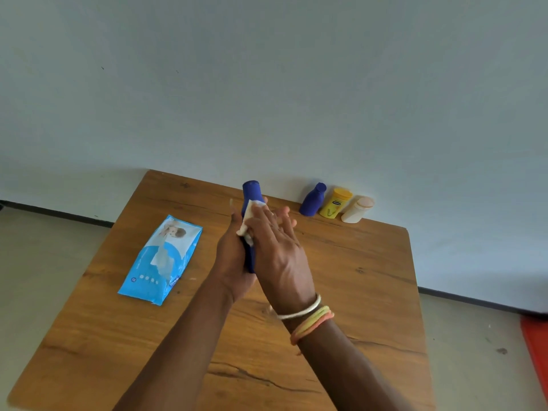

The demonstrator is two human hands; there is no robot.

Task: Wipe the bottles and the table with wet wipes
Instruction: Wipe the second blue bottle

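Head view: my left hand (234,256) grips the tall dark-blue plastic bottle (252,192) around its lower body, fingers curled round it from the left. The bottle's cap end points away from me, toward the wall. My hands cover its base, so I can't tell if it touches the wooden table (118,336).

My right hand (275,247) lies flat against the bottle's right side. Its fingers are mostly straight and press a white wet wipe (248,218) onto the bottle (the wipe is bunched, with its edge sticking out to the left between my hands). My hands are together, with the bottle sandwiched between them. Thin bangles (308,317) sit on my right wrist.

A light-blue soft pack of wet wipes (161,259) lies flat on the table, left of my hands and apart from them.

Along the far-right table edge by the wall, three bottles stand in a row close together: a smaller dark-blue bottle (312,200), a yellow plastic bottle (336,203) and a cream-coloured bottle (357,210).
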